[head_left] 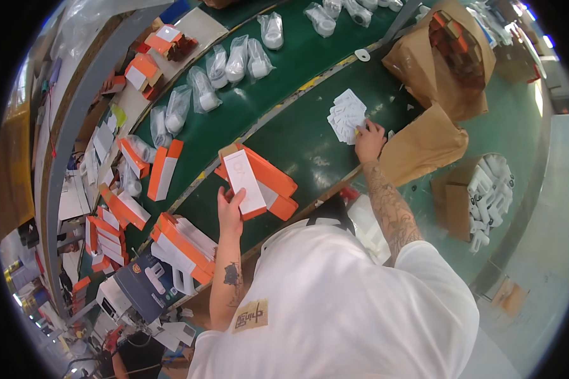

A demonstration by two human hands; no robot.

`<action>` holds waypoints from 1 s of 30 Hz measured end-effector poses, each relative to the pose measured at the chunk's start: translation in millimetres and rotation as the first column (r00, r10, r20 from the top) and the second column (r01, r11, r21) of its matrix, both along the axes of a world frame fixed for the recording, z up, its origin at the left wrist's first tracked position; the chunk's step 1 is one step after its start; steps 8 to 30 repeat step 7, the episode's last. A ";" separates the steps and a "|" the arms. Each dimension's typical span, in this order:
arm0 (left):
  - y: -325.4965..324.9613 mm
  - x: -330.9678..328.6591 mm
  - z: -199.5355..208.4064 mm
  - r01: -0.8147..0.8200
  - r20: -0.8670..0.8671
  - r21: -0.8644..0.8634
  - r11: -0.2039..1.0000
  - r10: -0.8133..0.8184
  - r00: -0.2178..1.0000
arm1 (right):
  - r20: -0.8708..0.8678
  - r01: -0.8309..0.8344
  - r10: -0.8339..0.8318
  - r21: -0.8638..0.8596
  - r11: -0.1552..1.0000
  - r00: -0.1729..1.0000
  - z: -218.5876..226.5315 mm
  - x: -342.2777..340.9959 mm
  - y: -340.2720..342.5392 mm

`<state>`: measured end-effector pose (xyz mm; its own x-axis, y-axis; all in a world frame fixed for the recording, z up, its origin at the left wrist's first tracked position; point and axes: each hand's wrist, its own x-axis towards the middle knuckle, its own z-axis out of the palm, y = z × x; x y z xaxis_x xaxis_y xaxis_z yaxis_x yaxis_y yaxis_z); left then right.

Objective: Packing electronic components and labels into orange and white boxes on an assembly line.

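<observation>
My left hand point(229, 211) grips a slim white box with orange sides point(244, 182), holding it tilted over the green bench. Close against it lie more orange-and-white boxes point(277, 183). At the other side, my right hand point(370, 143) has its fingers bent and pinched on the lower right edge of a fanned pile of white printed cards point(346, 114). How many cards lie between those fingertips is hidden.
Bagged white devices point(237, 60) line the green conveyor point(259, 95) beyond the bench. Brown paper point(423, 145) and a big paper sack of orange boxes point(455, 47) stand right. A carton of white parts point(487, 189) is farther right; orange boxes point(183, 243) crowd the left.
</observation>
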<state>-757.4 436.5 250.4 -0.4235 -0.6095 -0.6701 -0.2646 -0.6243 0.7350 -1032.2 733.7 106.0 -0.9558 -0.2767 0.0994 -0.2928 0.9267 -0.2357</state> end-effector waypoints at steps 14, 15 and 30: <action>10.3 16.6 -16.5 0.507 0.374 -0.478 0.717 -0.355 0.856 | 0.374 0.113 0.303 -0.771 0.627 0.877 142.4 3.4 -91.4; 10.3 16.6 -16.5 0.507 0.374 -0.478 0.717 -0.355 0.856 | 0.374 0.113 0.303 -0.771 0.627 0.877 142.4 3.4 -91.4; 10.3 16.6 -16.5 0.507 0.374 -0.478 0.717 -0.355 0.856 | 0.374 0.113 0.303 -0.771 0.627 0.877 142.4 3.4 -91.4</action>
